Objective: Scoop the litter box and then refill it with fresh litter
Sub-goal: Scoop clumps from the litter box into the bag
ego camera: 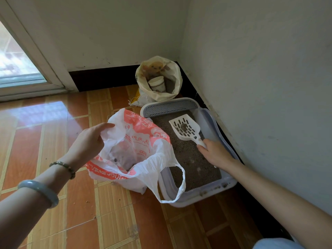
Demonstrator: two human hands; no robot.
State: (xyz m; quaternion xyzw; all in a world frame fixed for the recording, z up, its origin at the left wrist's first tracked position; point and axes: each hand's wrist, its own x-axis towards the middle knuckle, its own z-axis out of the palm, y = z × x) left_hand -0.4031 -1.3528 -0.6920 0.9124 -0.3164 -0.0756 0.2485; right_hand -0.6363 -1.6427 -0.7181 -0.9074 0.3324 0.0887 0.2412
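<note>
Scooping was under way at the time of inspection; refilling had not begun.

The litter box (197, 196) stood on the tiled floor (53, 141) in the corner, hard by the right-hand wall. It held a bed of grey-brown litter (194, 164) across its whole base. Loose grains and small clumps lay on its near rim.

The right grip (215, 153) was closed round the handle of the white slotted scoop (185, 127), which was held over the far half of the box, above the litter. One small dark clump (183, 126) sat in the scoop's bowl, not yet tipped out.

The left grip (88, 141) pinched the rim of a red-and-white plastic bag (143, 141), holding its mouth open just beside the box's left edge. Dark matter showed at the bottom of the bag, which suggested that some waste was already collected. One bag handle hung over the near corner of the box.

An open sack (159, 78) with a white cup (157, 84) inside stood beyond the box, against the back wall. It was judged to be the fresh litter supply; neither grip was near it.

Assessment: first stage part done. Outstanding items were the emptying of the loaded scoop into the bag, any further passes through the litter, and the whole of the refill. How much waste lay buried in the litter could not be told.
</note>
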